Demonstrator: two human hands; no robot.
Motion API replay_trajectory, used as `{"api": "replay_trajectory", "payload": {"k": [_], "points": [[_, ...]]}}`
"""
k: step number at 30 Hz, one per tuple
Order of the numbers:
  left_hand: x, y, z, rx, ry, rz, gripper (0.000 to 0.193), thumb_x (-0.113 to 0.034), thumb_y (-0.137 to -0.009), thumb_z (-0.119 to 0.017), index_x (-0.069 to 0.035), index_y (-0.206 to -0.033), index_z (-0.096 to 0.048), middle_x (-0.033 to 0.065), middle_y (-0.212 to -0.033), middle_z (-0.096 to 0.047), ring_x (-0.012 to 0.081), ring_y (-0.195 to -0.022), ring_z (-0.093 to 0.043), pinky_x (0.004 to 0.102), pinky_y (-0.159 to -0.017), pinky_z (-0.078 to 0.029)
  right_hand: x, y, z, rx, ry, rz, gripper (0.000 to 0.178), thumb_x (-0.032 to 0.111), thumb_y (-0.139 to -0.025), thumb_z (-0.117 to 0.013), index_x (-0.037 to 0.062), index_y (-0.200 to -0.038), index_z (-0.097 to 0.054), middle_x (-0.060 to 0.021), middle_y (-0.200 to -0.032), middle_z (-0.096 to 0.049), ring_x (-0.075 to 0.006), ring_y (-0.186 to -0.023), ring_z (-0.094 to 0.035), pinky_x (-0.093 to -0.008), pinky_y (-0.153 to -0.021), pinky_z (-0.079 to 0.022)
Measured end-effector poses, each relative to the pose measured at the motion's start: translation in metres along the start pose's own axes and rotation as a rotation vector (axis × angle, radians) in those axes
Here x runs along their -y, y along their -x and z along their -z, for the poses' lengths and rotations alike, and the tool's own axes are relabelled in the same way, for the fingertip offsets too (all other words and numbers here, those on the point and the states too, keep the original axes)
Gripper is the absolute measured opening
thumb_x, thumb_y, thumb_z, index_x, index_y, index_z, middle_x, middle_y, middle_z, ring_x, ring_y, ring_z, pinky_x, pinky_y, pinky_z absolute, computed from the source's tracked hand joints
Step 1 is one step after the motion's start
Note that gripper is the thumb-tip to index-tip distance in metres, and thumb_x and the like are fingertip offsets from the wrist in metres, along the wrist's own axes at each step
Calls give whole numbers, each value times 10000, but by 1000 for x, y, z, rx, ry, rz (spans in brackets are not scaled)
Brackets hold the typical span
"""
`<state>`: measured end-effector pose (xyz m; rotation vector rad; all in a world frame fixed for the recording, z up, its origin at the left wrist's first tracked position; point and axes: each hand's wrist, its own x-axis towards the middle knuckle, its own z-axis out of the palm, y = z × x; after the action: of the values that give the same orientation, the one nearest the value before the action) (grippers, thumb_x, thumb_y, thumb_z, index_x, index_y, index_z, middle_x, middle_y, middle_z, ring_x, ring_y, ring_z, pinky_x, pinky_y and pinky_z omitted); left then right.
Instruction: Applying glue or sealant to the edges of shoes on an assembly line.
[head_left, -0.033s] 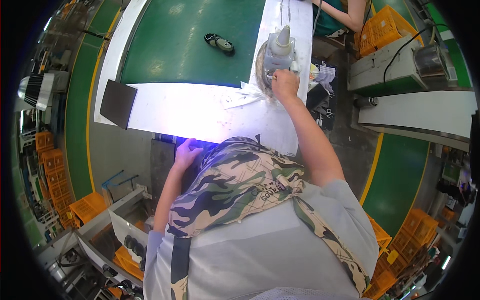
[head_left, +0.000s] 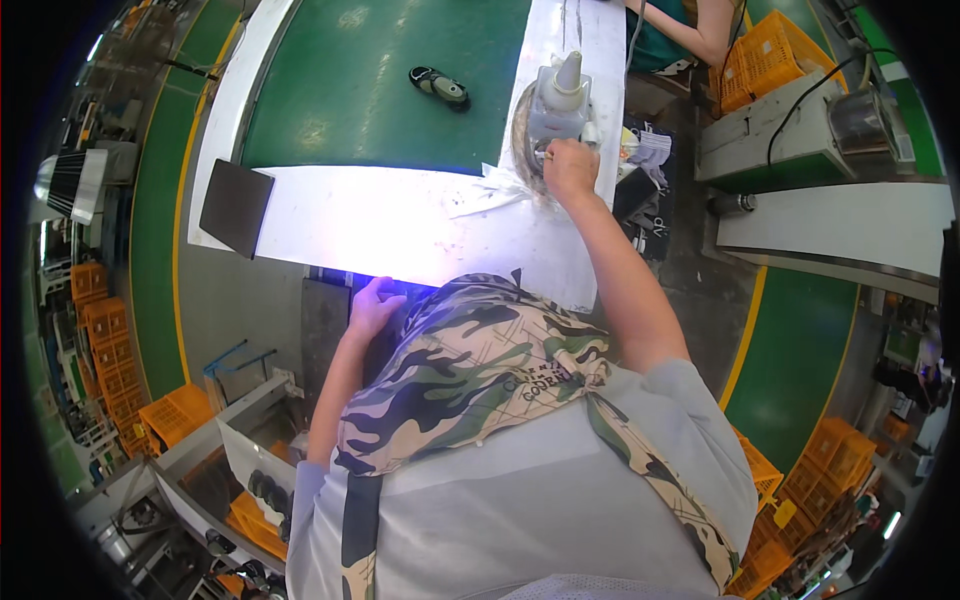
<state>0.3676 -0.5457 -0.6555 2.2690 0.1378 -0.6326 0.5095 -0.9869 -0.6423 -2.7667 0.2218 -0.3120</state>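
One thin pale item (head_left: pixel 546 155), too small to identify, is pinched in the right hand (head_left: pixel 573 165)'s grip over the white counter (head_left: pixel 400 215). Just beyond stands one squat bottle (head_left: pixel 558 112) with a conical top, beside one round dish (head_left: pixel 519 140). One white cloth (head_left: pixel 492 194) lies left of that hand. The left hand (head_left: pixel 373 306), thumb apart from its fingers, is at the near edge. Farther out, one shoe (head_left: pixel 438 88) rests on green; one dark panel (head_left: pixel 236 208) lies at left.

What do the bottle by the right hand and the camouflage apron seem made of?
The bottle is probably smooth plastic: its walls look pale and translucent. The apron looks like matte cloth, given its soft creases; the fibre is unclear.
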Motion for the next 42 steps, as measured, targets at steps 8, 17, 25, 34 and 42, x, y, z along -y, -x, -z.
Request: {"api": "replay_trajectory", "payload": {"k": [8, 17, 25, 34, 42], "points": [[-9, -51, 22, 16, 27, -36, 547, -238, -779, -808, 25, -1216, -610, 163, -1046, -711, 222, -906, -701, 341, -825, -557, 3, -5, -1, -1, 55, 6, 59, 135, -790, -653, 109, -801, -705, -100, -843, -678, -323, -861, -637, -469, -761, -469], [-88, -190, 47, 172, 475, 113, 494, -316, -903, -681, 49, -1225, -591, 147, -1032, -681, 201, -835, -694, 293, -715, -541, 16, 6, 14, -7, 41, -38, 40, 120, -769, -670, 90, -757, -693, -92, -802, -668, -299, -815, -638, -445, -726, -464], [-168, -327, 39, 244, 676, 304, 812, -525, -842, -718, 51, -1347, -448, 235, -1283, -562, 323, -999, -658, 388, -759, -546, -13, 19, 1, 43, -460, -687, 193, 228, -698, -736, 67, -804, -719, -91, -707, -697, -242, -642, -669, -354, -630, -515], [-207, -430, 3, 298, 665, 575, 837, -598, -729, -780, -60, -1318, -527, 220, -1295, -569, 419, -1138, -548, 551, -998, -413, -16, 78, 22, -237, -765, -966, 136, 131, -731, -760, 54, -820, -691, -26, -758, -683, -159, -680, -642, -291, -623, -478], [-187, -417, 33, 440, 1028, 425, 472, -71, -757, -679, -56, -1212, -556, 121, -1126, -646, 283, -1061, -618, 483, -929, -492, 18, 80, 36, -218, -1292, -1229, 165, 92, -827, -736, 105, -919, -600, 3, -820, -650, -115, -709, -615, -276, -611, -462]]}}
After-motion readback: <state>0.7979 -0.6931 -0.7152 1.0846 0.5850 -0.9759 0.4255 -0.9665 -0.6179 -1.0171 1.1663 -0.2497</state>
